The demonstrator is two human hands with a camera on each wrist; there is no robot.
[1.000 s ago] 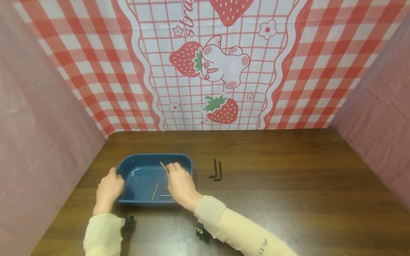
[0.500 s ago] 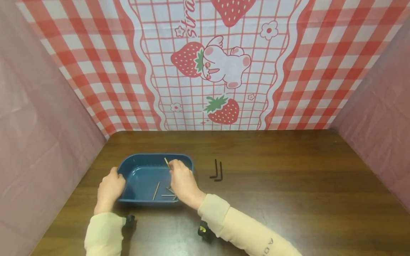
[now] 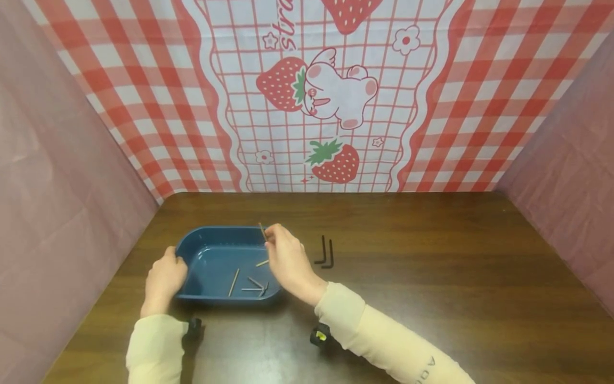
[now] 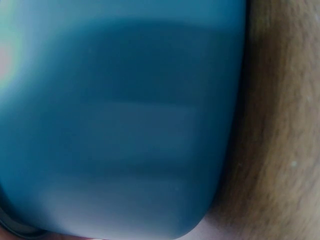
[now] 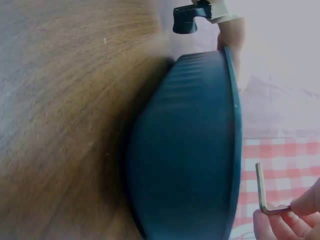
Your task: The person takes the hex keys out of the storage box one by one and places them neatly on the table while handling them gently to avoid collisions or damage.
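My left hand (image 3: 165,277) grips the left rim of a blue tray (image 3: 211,269); its fingers go over the edge. Over the tray's right rim, my right hand (image 3: 291,261) pinches an L-shaped hex key (image 5: 261,187) between thumb and fingers, its bare arm pointing up in the right wrist view. Several metal hex keys lie inside the tray, among them one long key (image 3: 233,282) apart from a small cluster (image 3: 259,288). Part of another key (image 3: 261,263) shows by my right hand, which covers the rest. The left wrist view shows only the tray's outer wall (image 4: 135,125) and some tabletop.
Two black hex keys (image 3: 330,255) lie side by side on the wooden table (image 3: 431,266), just right of my right hand. A checked strawberry cloth (image 3: 331,96) hangs behind the table. Pink cloth walls (image 3: 62,176) stand at both sides.
My right hand has moved right and slightly away from me, carrying the hex key from over the tray to its right rim. More keys in the tray now show. My left hand stays put.
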